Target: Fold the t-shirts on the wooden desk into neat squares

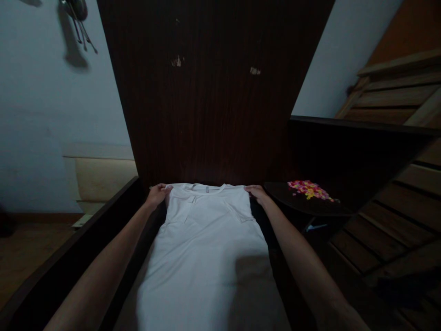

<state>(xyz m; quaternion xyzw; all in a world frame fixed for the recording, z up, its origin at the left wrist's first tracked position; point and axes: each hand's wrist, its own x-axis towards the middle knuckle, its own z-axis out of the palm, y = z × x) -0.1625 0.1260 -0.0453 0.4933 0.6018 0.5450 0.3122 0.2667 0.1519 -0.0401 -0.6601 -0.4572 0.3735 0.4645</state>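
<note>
A white T-shirt (210, 248) lies spread out in front of me, its neckline at the far end and its lower part running toward me. A small label shows inside the collar. My left hand (159, 194) pinches the shirt at its left shoulder. At the opposite shoulder, my right hand (257, 192) is closed on the fabric edge. Both arms are stretched forward along the shirt's sides. The sleeves lie over the front of the shirt, and a shadow falls across its lower right.
A tall dark wooden panel (213, 101) stands right behind the collar. Dark side boards (69, 257) flank the shirt. On a rounded shelf (296, 200) at right lie several pink and yellow small pieces (310, 189). Wooden slats (389, 230) stand further right.
</note>
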